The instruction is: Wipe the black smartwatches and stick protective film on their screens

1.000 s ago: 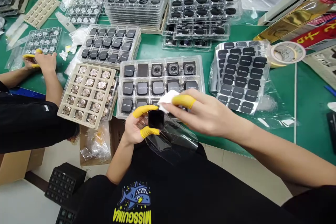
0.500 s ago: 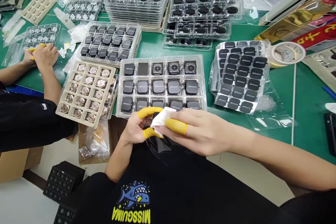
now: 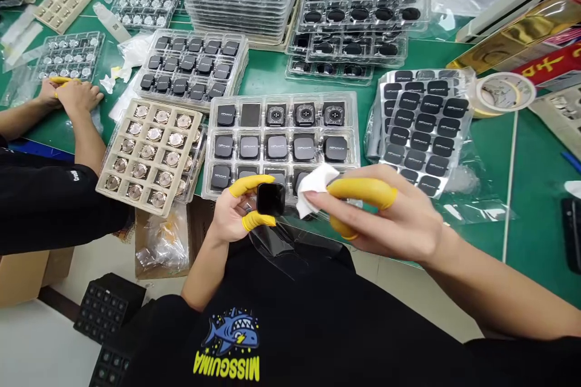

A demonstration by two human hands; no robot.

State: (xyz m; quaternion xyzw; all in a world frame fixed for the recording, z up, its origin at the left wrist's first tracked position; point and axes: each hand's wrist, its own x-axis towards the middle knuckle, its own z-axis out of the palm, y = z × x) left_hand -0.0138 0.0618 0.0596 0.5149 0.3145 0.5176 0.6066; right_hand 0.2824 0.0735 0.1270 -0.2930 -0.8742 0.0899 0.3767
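Note:
A black square watch body (image 3: 271, 199), its glossy face toward me, is pinched at the edges by my left hand (image 3: 233, 208), which wears yellow finger cots on thumb and forefinger. To its right, my right hand (image 3: 381, 211), also in yellow finger cots, grips a crumpled white cloth (image 3: 316, 188), apart from the watch. Just beyond both hands lies a clear plastic tray (image 3: 356, 133) of watch bodies; most carry dark square covers, and several at the back show bare sensor backs. A clear film (image 3: 288, 245) hangs below my left hand.
On the left are a beige tray (image 3: 136, 154) of round watch parts and a stacked tray of square pieces (image 3: 190, 66). Dark square stickers (image 3: 422, 127) and a tape roll (image 3: 505, 94) lie right. Tall tray stacks (image 3: 242, 12) stand behind. Another person's hands (image 3: 72, 95) rest at far left.
My right hand has drawn the cloth away to the right from the watch, uncovering its black face. My left hand still holds the watch in nearly the same place.

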